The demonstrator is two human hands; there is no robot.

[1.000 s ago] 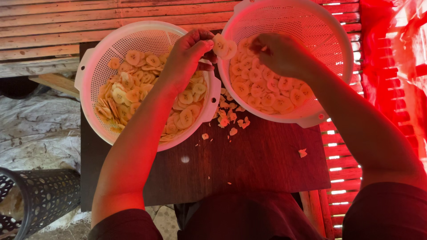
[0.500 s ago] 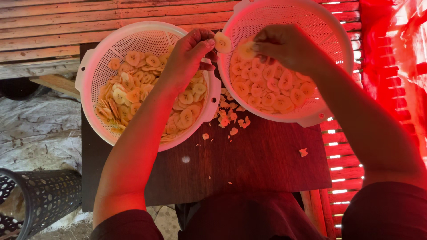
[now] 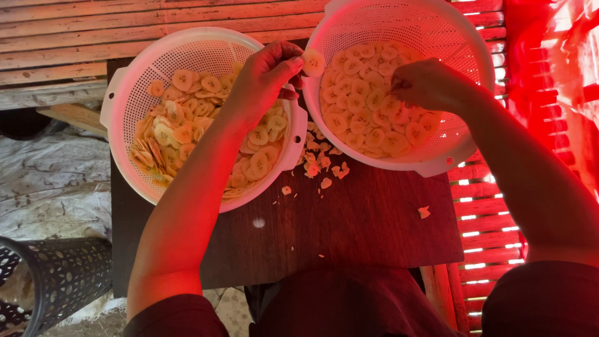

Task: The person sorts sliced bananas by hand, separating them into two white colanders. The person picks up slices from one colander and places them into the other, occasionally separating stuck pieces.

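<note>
Left hand over the gap between two white colanders, fingers pinched on one pale banana slice held just at the right colander rim; right hand curled narrow inside that colander, fingertips down among the slices there, whether gripping one cannot be told. Left colander heaped with more slices, both colanders on a dark wooden surface with broken bits strewn between them, black perforated bin at lower left.

White perforated colanders, pale yellow banana slices, dark brown table
</note>
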